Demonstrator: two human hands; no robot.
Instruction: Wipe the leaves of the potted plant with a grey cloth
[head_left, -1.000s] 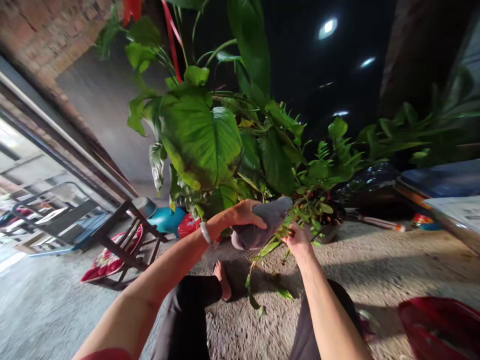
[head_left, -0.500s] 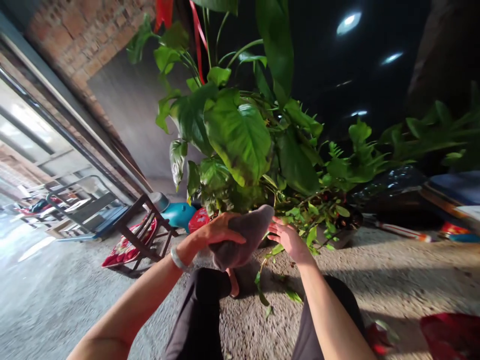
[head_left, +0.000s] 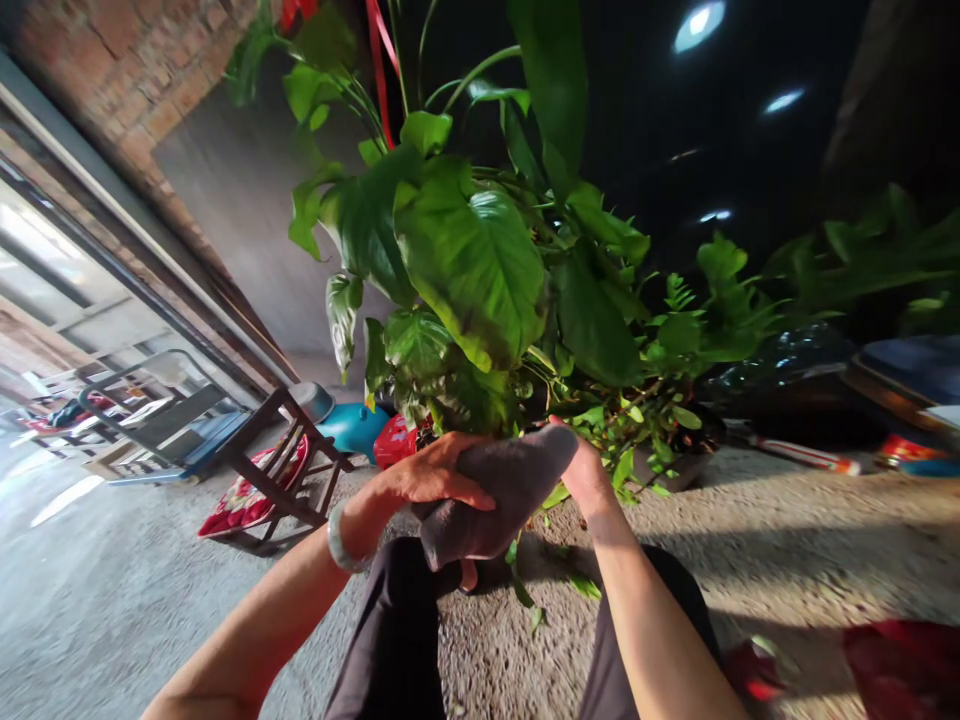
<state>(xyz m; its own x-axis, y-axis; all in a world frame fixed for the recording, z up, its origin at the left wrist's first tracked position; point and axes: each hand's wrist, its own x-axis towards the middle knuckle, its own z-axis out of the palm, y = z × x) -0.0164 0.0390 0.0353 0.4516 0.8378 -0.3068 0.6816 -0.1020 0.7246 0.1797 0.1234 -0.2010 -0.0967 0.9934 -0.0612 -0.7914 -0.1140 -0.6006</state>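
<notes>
A grey cloth [head_left: 504, 490], bunched and soft, hangs between my two hands above my knees. My left hand [head_left: 441, 474], with a pale bangle on the wrist, lies over its left part and grips it, thumb on the near side. At the cloth's right end is my right hand [head_left: 586, 474]; its fingers are mostly hidden behind the fabric, and it appears to hold that end. Just beyond the cloth stands a leafy potted plant [head_left: 480, 265] with broad green leaves, one of them browned along its lower edge.
A wooden chair [head_left: 281, 470] with a red cushion stands left, near a turquoise object [head_left: 352, 430] and a red container [head_left: 395, 440]. A smaller plant [head_left: 664, 430] grows to the right. Red fabric [head_left: 904, 670] lies at lower right on the rough floor [head_left: 810, 530].
My right hand has moved in from beside the cloth to its right end, and its fingers have gone behind it. The cloth is stretched a little further right. The view has shifted slightly.
</notes>
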